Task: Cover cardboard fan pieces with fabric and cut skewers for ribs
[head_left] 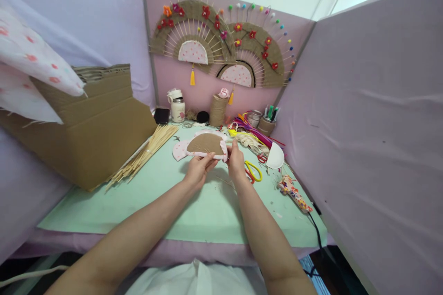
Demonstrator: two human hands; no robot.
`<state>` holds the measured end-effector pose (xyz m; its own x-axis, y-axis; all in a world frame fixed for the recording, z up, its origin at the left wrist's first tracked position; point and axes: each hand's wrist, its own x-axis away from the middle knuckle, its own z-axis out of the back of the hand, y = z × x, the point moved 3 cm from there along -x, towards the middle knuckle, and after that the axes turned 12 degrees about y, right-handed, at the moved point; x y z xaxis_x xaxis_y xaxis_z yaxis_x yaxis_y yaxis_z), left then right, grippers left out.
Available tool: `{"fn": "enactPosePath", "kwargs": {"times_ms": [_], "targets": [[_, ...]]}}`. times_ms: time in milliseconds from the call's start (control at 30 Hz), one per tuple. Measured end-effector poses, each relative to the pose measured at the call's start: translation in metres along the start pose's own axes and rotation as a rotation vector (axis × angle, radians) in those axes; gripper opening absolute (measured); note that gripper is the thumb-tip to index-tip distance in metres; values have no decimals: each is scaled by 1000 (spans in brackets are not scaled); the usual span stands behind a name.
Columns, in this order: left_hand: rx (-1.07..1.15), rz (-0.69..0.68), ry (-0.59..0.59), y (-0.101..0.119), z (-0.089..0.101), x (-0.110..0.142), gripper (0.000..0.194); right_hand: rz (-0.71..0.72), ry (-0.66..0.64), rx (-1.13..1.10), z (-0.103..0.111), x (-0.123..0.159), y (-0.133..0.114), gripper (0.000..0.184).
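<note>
Between my hands is a half-round piece of brown cardboard (205, 143) with pink-spotted white fabric (180, 150) around it. The fabric is folded over its straight lower edge and right corner, and spreads loose on the left. My left hand (199, 169) pinches the lower edge with thumb and fingers. At the right corner, my right hand (236, 160) is closed on the folded fabric, its fingertips partly hidden. Yellow-handled scissors (254, 171) lie just right of my right hand, partly over a red-handled tool (249, 176).
A cardboard box (104, 143) and a bundle of thin sticks (145, 154) stand left. A glue gun (294, 193) with a flowered cover and cable lies right, near a white half-round piece (276, 156). Twine (218, 110), jars and pens line the back; decorated fans (194, 11) hang behind.
</note>
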<state>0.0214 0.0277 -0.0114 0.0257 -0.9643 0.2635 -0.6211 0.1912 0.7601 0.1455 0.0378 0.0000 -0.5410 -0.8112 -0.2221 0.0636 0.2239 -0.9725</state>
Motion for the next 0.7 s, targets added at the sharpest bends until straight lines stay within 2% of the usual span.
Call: {"fn": "enactPosePath", "kwargs": {"times_ms": [100,200,267,333,433,500,700], "targets": [[-29,-13,4,-1,0,1,17,-16,19,19,1,-1,-1,52],[-81,-55,34,-1,-1,2,17,123,40,74,2,0,-6,47],[-85,-61,36,0,-1,2,17,146,59,103,3,1,-7,50],[-46,-34,18,1,-1,0,15,57,21,59,2,1,-4,58],[36,16,23,6,1,-5,13,-102,-118,-113,-2,1,-2,67],[78,31,38,9,2,-7,11,-115,-147,-168,-3,1,-2,64],[129,19,56,7,1,-5,9,101,-48,30,-4,7,-8,44]]}}
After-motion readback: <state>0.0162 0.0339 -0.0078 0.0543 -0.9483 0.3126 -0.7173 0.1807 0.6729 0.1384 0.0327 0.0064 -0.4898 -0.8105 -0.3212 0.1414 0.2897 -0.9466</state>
